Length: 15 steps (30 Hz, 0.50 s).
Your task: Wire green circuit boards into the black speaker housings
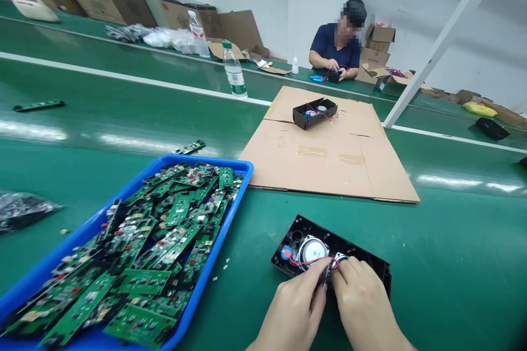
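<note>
A black speaker housing (349, 247) lies open on the green bench, tilted down to the right. Inside it sit a round silver speaker (313, 252) and a blue-and-red round part (287, 253) with red wires. My left hand (294, 301) pinches a small dark part over the housing's middle, its details hidden by the fingers. Close beside it, my right hand (362, 290) has its fingers bent together at the wires and the same spot; what they grip is too small to make out.
A blue tray (224, 236) heaped with green circuit boards stands at the left. Beyond the housing lies a cardboard sheet (325, 170) bearing another black housing (304, 119). A bottle (234, 74) stands behind. Across the bench a person (335, 52) handles a dark part.
</note>
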Each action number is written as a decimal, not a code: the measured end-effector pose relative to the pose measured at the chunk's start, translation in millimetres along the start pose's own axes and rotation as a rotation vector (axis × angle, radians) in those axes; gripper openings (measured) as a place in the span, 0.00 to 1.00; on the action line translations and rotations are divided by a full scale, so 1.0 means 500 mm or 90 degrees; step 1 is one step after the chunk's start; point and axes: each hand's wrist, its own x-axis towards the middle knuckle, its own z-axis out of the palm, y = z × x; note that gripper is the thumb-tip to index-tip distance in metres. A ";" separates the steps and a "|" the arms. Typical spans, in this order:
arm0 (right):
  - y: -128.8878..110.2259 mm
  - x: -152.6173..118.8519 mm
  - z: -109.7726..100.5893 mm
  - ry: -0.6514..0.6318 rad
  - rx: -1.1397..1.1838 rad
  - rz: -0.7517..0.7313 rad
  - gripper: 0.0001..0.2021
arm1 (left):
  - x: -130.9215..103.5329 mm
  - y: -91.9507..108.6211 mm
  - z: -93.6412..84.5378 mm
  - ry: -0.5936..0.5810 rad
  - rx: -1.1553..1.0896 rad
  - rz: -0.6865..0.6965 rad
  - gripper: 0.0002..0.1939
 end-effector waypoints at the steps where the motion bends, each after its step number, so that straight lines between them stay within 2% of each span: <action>1: -0.003 0.001 0.001 0.005 -0.012 0.001 0.22 | -0.001 0.000 0.000 0.000 -0.001 -0.005 0.20; 8: 0.007 -0.008 0.003 0.012 0.037 0.038 0.18 | 0.013 0.001 -0.002 0.035 -0.094 -0.027 0.17; 15: 0.031 -0.024 0.001 -0.023 0.137 0.131 0.15 | 0.029 0.004 -0.021 -0.001 -0.096 0.023 0.20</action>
